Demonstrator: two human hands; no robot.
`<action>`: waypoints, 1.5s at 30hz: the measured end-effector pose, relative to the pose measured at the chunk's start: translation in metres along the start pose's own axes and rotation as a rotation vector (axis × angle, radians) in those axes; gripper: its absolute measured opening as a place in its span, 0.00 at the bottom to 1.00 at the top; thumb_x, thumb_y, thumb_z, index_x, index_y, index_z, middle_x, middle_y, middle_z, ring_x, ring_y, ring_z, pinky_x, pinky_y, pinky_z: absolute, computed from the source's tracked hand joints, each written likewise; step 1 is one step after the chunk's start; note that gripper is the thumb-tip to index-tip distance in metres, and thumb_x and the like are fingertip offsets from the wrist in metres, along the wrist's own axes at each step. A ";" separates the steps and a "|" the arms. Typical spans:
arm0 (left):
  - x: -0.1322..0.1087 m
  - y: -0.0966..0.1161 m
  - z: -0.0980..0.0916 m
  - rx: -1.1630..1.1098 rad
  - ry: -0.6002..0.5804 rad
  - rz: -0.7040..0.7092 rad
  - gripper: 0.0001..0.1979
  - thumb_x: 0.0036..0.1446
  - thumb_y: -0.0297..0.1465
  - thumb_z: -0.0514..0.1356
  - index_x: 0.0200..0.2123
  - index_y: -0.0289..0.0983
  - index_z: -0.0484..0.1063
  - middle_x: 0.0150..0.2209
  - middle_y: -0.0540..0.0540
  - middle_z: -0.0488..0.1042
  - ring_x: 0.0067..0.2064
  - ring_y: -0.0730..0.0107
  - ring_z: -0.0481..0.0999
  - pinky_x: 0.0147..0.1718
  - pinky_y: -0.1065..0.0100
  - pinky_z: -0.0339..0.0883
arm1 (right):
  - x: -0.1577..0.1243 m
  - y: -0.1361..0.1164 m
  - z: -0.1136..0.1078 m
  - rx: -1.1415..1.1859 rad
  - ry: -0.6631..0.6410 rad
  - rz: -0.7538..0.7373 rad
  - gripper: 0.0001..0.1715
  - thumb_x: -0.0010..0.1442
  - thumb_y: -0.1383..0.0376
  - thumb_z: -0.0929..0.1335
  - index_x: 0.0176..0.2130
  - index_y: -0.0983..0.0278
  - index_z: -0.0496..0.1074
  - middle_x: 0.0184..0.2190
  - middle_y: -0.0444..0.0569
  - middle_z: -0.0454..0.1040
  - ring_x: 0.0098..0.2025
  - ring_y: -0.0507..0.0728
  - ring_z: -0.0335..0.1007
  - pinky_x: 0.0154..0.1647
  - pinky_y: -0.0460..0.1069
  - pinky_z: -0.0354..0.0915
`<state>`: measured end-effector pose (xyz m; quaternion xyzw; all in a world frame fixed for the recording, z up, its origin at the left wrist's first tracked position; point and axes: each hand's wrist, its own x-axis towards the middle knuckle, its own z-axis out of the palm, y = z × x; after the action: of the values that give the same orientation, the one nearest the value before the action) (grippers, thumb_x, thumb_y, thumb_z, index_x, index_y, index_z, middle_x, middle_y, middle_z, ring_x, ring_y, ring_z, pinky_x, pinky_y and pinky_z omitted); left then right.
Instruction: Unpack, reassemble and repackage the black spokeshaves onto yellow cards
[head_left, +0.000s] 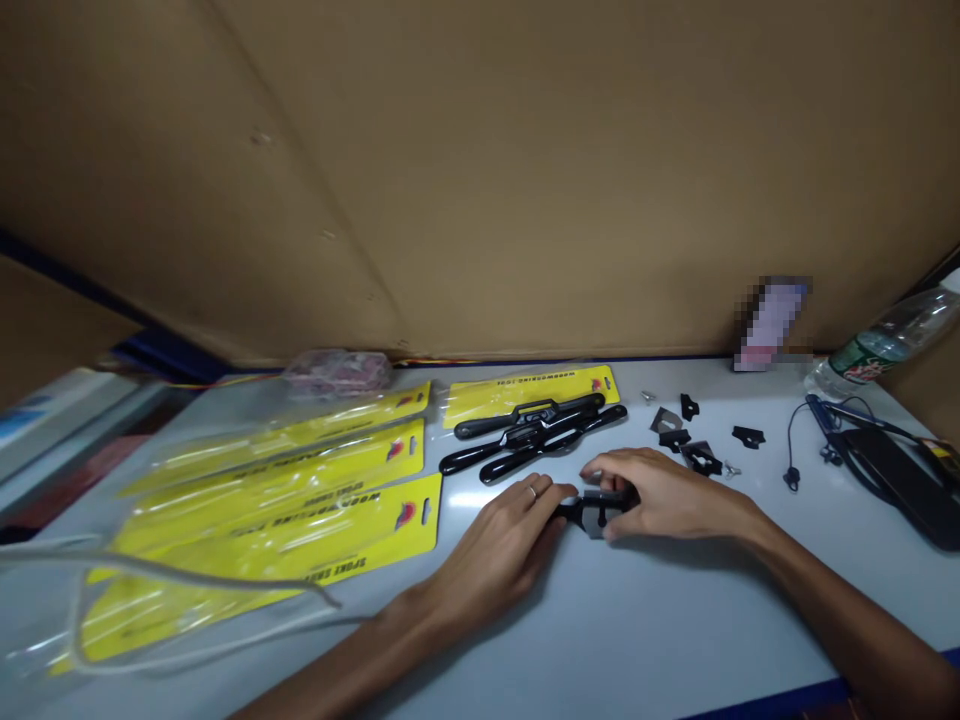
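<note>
In the middle of the table, a black spokeshave (594,514) with a flat grey blade piece at its centre lies between my two hands. My left hand (506,530), a ring on one finger, is closed round its left handle. From the other side my right hand (664,492) curls over the body, thumb and fingers at the blade piece, covering the right handle. Just behind, several glossy black spokeshaves (532,432) lie in a loose pile. Small black blade parts (701,458) are scattered behind my right hand, with a silver screw (731,470) among them.
Yellow "spoke shave" cards in clear packaging (360,530) cover the left, with a white cable (187,578) across them. At the back are another yellow card (495,390) and a plastic-wrapped bundle (337,373). A bottle (862,355), dark phone (911,480) and earphones (792,478) sit right.
</note>
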<state>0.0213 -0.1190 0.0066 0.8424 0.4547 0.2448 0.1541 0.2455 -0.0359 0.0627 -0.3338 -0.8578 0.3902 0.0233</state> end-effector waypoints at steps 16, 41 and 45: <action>0.001 -0.003 -0.003 0.149 -0.015 0.245 0.32 0.54 0.14 0.50 0.60 0.39 0.67 0.44 0.40 0.73 0.42 0.60 0.74 0.36 0.60 0.74 | -0.010 -0.018 0.006 -0.396 -0.012 -0.032 0.08 0.63 0.70 0.70 0.44 0.67 0.72 0.47 0.55 0.72 0.51 0.63 0.68 0.54 0.57 0.63; -0.001 0.000 -0.008 0.109 -0.045 0.176 0.22 0.64 0.17 0.51 0.57 0.37 0.73 0.45 0.39 0.73 0.43 0.59 0.72 0.41 0.58 0.74 | -0.014 -0.016 0.015 -0.488 0.038 -0.078 0.08 0.67 0.71 0.67 0.47 0.70 0.72 0.47 0.57 0.73 0.53 0.65 0.70 0.58 0.61 0.67; -0.001 -0.001 -0.008 0.103 -0.029 0.184 0.20 0.67 0.19 0.52 0.57 0.38 0.74 0.45 0.40 0.73 0.44 0.61 0.72 0.43 0.60 0.74 | -0.014 -0.014 0.018 -0.498 0.058 -0.081 0.08 0.67 0.71 0.68 0.47 0.68 0.73 0.46 0.56 0.73 0.51 0.65 0.70 0.55 0.60 0.66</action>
<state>0.0162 -0.1195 0.0123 0.8909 0.3849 0.2218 0.0941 0.2431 -0.0621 0.0629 -0.3057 -0.9391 0.1560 -0.0195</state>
